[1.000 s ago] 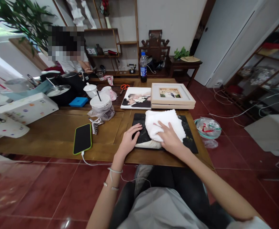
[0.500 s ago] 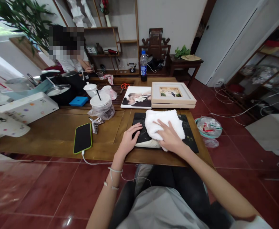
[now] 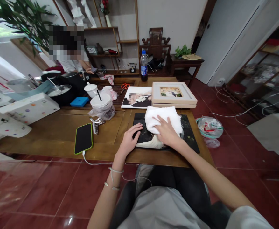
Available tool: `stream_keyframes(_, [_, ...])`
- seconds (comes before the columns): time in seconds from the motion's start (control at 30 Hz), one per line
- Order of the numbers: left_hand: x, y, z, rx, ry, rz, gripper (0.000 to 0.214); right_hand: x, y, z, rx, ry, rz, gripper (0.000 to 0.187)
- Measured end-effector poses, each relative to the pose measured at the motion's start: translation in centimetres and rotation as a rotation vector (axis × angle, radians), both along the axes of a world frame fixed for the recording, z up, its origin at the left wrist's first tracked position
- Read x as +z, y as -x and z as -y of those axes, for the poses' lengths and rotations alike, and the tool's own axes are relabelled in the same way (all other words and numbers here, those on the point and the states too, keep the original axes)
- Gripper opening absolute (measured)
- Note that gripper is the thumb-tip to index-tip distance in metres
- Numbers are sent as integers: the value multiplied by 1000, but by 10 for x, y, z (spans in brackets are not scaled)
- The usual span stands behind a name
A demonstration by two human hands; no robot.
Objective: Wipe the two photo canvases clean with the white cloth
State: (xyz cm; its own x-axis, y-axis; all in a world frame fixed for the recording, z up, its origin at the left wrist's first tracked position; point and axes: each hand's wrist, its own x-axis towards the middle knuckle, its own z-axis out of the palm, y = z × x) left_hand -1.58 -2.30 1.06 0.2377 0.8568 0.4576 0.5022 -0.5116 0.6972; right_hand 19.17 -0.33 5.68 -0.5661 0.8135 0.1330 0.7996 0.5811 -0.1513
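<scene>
where the wooden table (image 3: 48, 133) ran off to the left, i saw a white box with coloured dots (image 3: 31, 109) and, across the far corner, another person (image 3: 69, 65) dressed in white. next came a green-cased phone (image 3: 83, 139), face up near the front edge with a white cable (image 3: 83, 153) plugged in, then a bagged cup (image 3: 101, 100), its black straw (image 3: 99, 94) tilted. the left hand (image 3: 131, 138) of the one at work rested palm down on the left edge of a black mat (image 3: 191, 136), thumb held away from the fingers, nothing in its grasp. past the mat lay a photo print (image 3: 138, 98), with a bottle (image 3: 144, 68) of dark drink upright beyond it. on the mat, a cream-coloured piece (image 3: 151, 143) showed at the near side of a white cloth (image 3: 164, 111); what it was, i couldn't make out. that folded cloth lay over the middle of the mat, and the right hand (image 3: 168, 132) rested on top of it, fingers spread apart. just beyond the cloth sat a pale picture frame (image 3: 157, 92), stacked on another, and to the right, on the red tiled floor (image 3: 237, 152), stood a basin (image 3: 206, 135) holding a clear plastic bag (image 3: 211, 122).
</scene>
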Motion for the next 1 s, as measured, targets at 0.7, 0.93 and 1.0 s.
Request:
stream_keyframes(0.7, [0,-1,2,3,-28,-25,28,-6,-24,15,-220,24,-122,42])
stream_keyframes(0.93, [4,-2,6,36,18,-8,37,-3,17,11,-278,-45,-109,39])
stream_keyframes(1.0, [5,-3,8,49,27,32,43,-6,24,26,-175,-14,-135,39])
